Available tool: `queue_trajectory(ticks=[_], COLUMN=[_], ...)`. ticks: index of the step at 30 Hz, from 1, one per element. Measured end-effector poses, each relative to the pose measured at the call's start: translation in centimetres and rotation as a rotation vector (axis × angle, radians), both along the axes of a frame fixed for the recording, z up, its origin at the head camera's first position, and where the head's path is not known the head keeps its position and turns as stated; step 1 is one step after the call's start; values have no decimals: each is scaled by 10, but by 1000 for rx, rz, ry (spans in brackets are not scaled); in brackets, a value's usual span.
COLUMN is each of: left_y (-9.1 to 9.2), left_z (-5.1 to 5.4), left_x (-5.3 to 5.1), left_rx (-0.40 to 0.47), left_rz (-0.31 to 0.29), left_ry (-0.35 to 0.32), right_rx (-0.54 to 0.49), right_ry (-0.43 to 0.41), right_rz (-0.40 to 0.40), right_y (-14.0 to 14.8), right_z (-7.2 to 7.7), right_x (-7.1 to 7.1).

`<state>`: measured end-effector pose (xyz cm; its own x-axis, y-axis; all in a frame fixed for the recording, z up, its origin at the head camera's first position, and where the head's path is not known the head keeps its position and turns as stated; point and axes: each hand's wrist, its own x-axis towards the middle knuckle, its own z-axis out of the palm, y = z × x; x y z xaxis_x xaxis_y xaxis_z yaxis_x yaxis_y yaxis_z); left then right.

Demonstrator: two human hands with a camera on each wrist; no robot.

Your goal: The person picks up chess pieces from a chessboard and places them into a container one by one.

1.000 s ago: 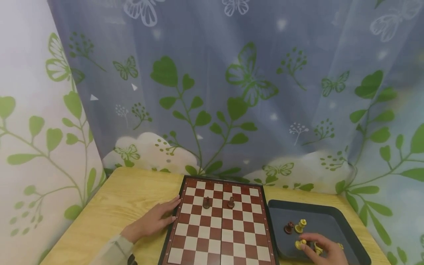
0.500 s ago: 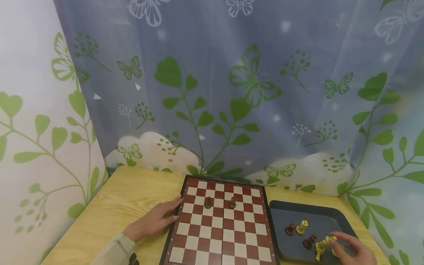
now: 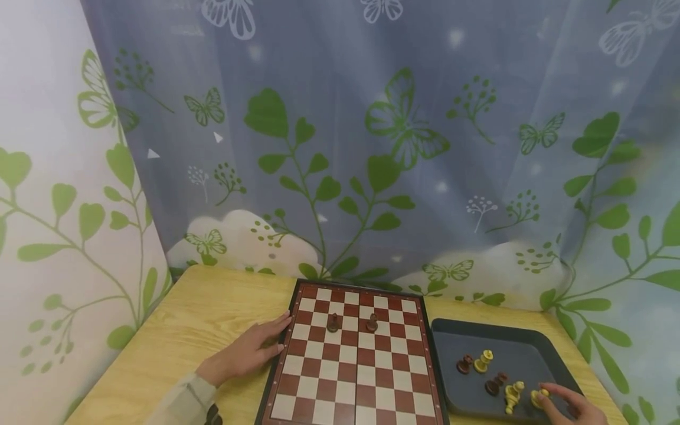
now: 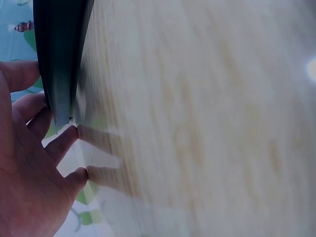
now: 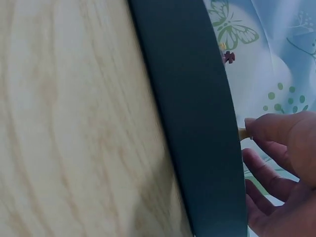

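Note:
My left hand (image 3: pixel 247 353) rests against the left edge of the red-and-white chessboard (image 3: pixel 340 373), its fingers extended along the dark rim. Two dark chess pieces stand on the board toward the far side: one piece (image 3: pixel 333 323) left of the fold and another piece (image 3: pixel 372 322) to the right. At the front right of a dark tray (image 3: pixel 494 332), my right hand (image 3: pixel 576 406) pinches a yellow chess piece (image 3: pixel 538 399) between thumb and finger. In the right wrist view, the tray wall (image 5: pixel 197 118) hides most of that piece.
Inside the tray are a yellow piece (image 3: pixel 483 361), a dark red piece (image 3: pixel 464 364), a dark brown piece (image 3: pixel 496 383) and yellow pieces (image 3: pixel 513 395) close together. Wooden table (image 3: pixel 154 348) spreads left of the board. A patterned curtain (image 3: pixel 340 147) hangs behind.
My right hand has moved right across the tray and let go of one yellow piece beside another. It now pinches a different yellow piece. The left hand has stayed at the board's edge.

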<state>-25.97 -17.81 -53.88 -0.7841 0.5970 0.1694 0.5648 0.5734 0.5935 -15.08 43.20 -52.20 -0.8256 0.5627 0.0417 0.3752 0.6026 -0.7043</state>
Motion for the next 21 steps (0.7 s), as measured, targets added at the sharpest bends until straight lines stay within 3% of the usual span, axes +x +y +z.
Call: queue_trajectory(ticks=[8,13,21], left_y=[2,2,0], left_z=[2,0,-1], left_x=[1,1,0], left_rx=[8,7,14], left_rz=[17,20,17], left_ry=[-24,-28,-21], right_rx=[104,145,130], right_ry=[-78,-104,-189], right_rz=[129,152,239], right_y=[9,13,20], right_z=[-7,-7,-3], right_x=[-5,-5,-5])
